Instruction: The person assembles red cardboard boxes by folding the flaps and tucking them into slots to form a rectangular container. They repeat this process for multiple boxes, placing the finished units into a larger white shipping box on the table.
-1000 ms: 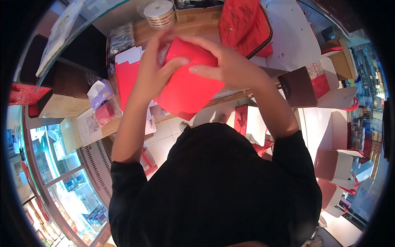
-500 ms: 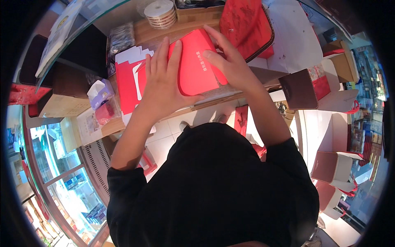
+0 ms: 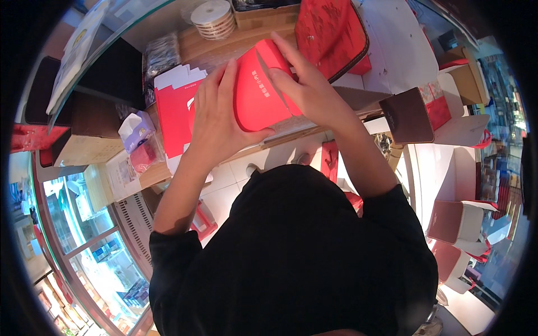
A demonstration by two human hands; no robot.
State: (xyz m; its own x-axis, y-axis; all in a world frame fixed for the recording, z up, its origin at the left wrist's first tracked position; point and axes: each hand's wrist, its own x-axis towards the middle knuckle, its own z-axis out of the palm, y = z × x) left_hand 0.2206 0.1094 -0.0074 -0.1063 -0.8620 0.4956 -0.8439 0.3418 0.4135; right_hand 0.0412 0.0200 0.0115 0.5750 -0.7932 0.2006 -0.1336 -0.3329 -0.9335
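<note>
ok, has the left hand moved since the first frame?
Yes. The left hand has come nearer the person and slightly right, judged against the white spool stack, which its fingertips now sit farther from.

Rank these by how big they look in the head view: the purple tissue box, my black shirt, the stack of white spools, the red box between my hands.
Black shirt
Red box
Stack of white spools and purple tissue box: too alike to rank
</note>
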